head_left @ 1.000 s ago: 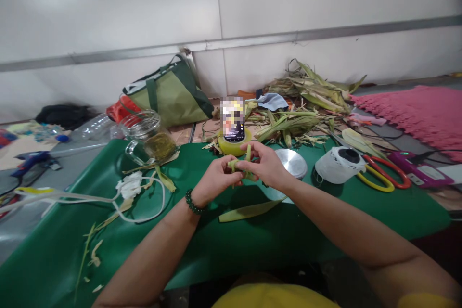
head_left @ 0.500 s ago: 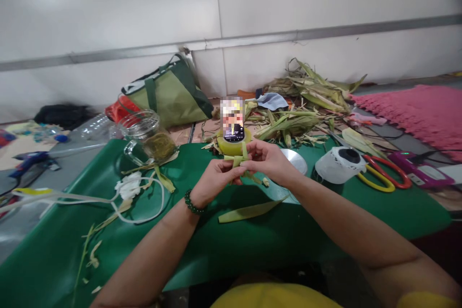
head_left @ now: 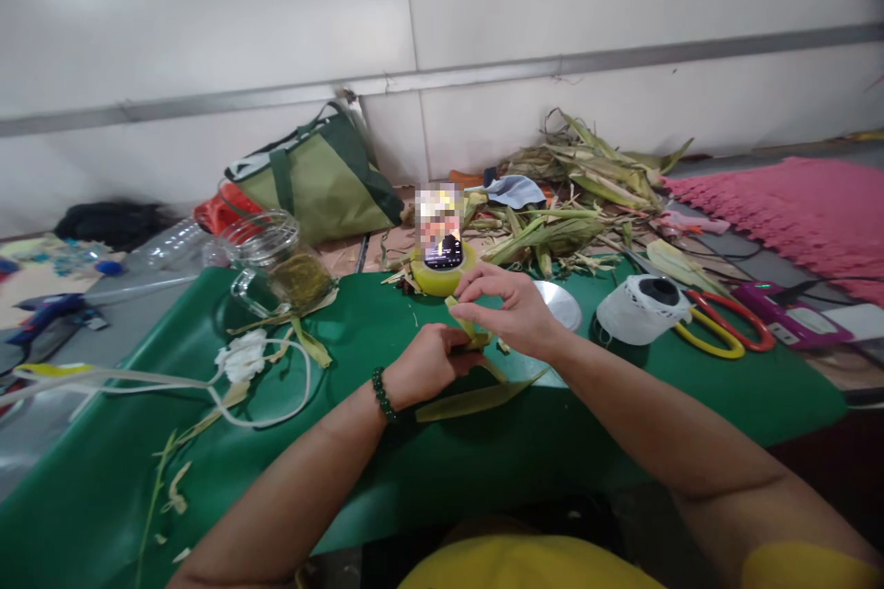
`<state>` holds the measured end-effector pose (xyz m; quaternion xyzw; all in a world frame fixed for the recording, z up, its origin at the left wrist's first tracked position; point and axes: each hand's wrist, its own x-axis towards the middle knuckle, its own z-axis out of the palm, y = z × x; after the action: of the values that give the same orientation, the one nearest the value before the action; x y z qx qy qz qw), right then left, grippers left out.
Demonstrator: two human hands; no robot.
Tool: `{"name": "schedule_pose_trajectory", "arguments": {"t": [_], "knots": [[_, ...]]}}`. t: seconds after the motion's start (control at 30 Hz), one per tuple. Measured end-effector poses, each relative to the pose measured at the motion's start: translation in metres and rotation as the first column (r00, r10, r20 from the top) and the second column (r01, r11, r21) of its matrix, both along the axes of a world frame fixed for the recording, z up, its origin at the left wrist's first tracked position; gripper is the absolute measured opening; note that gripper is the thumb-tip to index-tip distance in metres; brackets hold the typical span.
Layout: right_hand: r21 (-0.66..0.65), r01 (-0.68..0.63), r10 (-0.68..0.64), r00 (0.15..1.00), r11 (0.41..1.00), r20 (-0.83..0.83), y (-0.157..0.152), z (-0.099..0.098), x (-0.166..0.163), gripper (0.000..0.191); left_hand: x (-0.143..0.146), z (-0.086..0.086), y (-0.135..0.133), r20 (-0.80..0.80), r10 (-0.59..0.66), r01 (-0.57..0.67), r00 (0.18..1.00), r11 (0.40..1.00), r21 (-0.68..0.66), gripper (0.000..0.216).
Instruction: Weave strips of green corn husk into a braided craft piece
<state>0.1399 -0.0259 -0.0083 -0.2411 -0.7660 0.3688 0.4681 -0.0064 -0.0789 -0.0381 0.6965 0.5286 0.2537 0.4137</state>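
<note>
Between my hands is a green corn husk strip [head_left: 464, 318], folded, with its lower part among the left fingers. My left hand [head_left: 429, 364], a green bead bracelet at its wrist, is closed around the folded part. From the right, my right hand [head_left: 512, 306] pinches the upper end of the strip between thumb and finger. Below them a flat corn husk piece [head_left: 476, 399] lies on the green mat [head_left: 442, 469]. Just behind the hands a phone [head_left: 439, 235] leans upright in a yellow tape roll [head_left: 432, 280]; part of its screen is blurred.
A glass mug [head_left: 290, 271] and white cord [head_left: 304, 386] lie left. Right are a metal disc [head_left: 558, 306], a white thread spool [head_left: 639, 313], scissors [head_left: 718, 345] and a purple device [head_left: 794, 315]. Behind are a green bag [head_left: 331, 184] and heaped corn husks [head_left: 587, 175].
My left hand has turned and dropped slightly, its fingers now wrapped lower on the husk. My right hand has drawn the strip's end upward. The view has shifted slightly.
</note>
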Motion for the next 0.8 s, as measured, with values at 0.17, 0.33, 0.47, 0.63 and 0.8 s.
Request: {"name": "schedule_pose_trajectory", "arguments": {"t": [0.17, 0.33, 0.47, 0.63, 0.8], "knots": [[0.044, 0.05, -0.048, 0.998, 0.998, -0.048, 0.0, -0.002, -0.001, 0.016, 0.0, 0.015, -0.002, 0.151, -0.054, 0.063, 0.987, 0.997, -0.052, 0.037], [-0.151, 0.046, -0.039, 0.998, 0.987, 0.044, 0.004, 0.0, 0.007, 0.027, -0.004, 0.021, 0.001, 0.34, 0.067, -0.008, 0.938, 0.985, -0.172, 0.042], [-0.342, -0.07, 0.136, 0.976, 0.937, 0.17, 0.006, 0.001, 0.01, 0.028, -0.008, 0.02, 0.003, 0.448, 0.169, -0.073, 0.878, 0.972, -0.224, 0.037], [-0.381, -0.018, 0.061, 0.993, 0.924, 0.101, 0.004, 0.0, 0.006, 0.028, -0.01, 0.021, 0.002, 0.417, 0.13, -0.044, 0.9, 0.977, -0.209, 0.038], [-0.403, 0.046, -0.025, 0.998, 0.914, 0.057, 0.011, 0.003, 0.013, 0.033, -0.015, 0.026, 0.0, 0.259, 0.12, -0.095, 0.958, 0.99, -0.107, 0.041]]}}
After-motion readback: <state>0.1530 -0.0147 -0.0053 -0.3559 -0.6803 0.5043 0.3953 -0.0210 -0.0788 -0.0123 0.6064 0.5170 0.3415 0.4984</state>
